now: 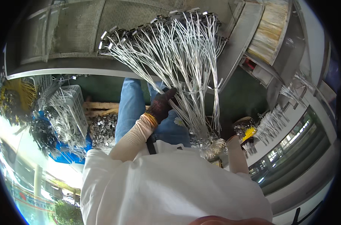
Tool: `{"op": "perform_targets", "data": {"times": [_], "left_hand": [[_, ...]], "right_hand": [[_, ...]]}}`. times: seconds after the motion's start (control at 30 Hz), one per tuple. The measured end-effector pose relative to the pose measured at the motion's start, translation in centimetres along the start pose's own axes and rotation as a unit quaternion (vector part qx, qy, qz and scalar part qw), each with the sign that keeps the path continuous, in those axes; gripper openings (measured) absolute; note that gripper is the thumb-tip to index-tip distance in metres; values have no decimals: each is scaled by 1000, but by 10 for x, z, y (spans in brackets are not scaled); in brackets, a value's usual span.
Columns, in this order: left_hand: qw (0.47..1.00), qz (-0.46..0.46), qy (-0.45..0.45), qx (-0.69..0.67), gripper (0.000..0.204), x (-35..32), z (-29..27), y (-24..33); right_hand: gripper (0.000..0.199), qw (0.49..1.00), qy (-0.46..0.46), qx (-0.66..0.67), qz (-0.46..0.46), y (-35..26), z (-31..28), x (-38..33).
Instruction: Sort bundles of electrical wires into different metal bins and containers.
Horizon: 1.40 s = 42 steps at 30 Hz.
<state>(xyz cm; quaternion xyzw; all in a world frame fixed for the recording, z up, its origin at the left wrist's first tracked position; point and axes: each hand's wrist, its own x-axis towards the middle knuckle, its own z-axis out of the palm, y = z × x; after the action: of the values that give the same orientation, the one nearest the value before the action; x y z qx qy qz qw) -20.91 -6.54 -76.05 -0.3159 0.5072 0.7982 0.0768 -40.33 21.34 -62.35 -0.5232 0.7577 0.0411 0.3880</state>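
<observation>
Nearest is the wearer's white shirt [178, 180], with 2 forearms reaching out past it. The right forearm [238, 155] runs to a dark patch where its hand cannot be made out, so I cannot tell that grip. The left hand [163, 105], in a dark glove, is over the jeans [131, 101]; its fingers are closed on the leftmost stems of the wire bundles [193, 56], with no clear gap showing, though how hard they press cannot be told.

Those bundles lie from near the lap to the far side, gathered at mid-length and fanning out over the mesh-topped table [73, 33], where dark and silvery end pieces crowd together.

The work in hand seems to be holding and sorting gathered wires; the next move likely calls for keeping the stems together so the fanned ends do not tangle.

To the left are a heap of small metal pieces [104, 129] and a white crate [78, 108] beside more wires; farther left hang yellow strands [18, 95]. To the right is a row of pale wires [271, 123]; at far right stands a yellowish panel [268, 30].
</observation>
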Motion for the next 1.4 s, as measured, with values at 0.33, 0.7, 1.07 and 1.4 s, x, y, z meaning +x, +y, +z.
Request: {"op": "perform_targets", "data": {"times": [0.33, 0.7, 1.07, 1.4], "left_hand": [[957, 209, 1, 199, 57, 14, -22, 63], [940, 198, 4, 277, 50, 26, -32, 101], [938, 210, -40, 272, 44, 21, -25, 71], [954, 124, -81, 261, 53, 11, -22, 51]], "right_hand": [[45, 976, -183, 6, 118, -3, 74, -11], [44, 973, -129, 69, 178, -34, 126, -26], [43, 965, -102, 111, 213, -48, 150, -34], [41, 949, 86, 156, 260, 6, 153, -18]]}}
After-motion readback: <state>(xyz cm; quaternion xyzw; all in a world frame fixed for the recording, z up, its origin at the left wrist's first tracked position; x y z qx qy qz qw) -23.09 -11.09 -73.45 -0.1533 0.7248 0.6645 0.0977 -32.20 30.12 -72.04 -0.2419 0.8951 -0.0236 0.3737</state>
